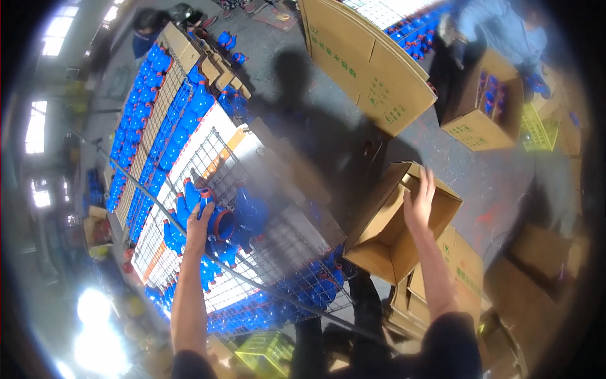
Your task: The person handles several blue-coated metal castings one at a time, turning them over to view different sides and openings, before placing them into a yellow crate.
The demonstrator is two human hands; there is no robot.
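My left hand [197, 228] closes its fingers round a blue pipe fitting [222, 222] with red-rimmed round openings. It is over a wire-mesh rack [218, 142], where more blue fittings [251, 211] stand bunched around it. To the right, an open cardboard box [372, 256] tilts with its mouth up, and its visible inside holds nothing. My right hand [420, 202] lies at the box's far right rim with thumb and fingers stretched out. Whether it presses on the flap is hard to tell.
Blue fittings fill the rack's tiers [136, 120] at left. A grey hose [252, 285] crosses in front of me. Large cardboard [366, 69] stands ahead. A co-worker [499, 28] bends by a box of fittings [483, 129] at far right. Yellow crates [265, 352] sit low.
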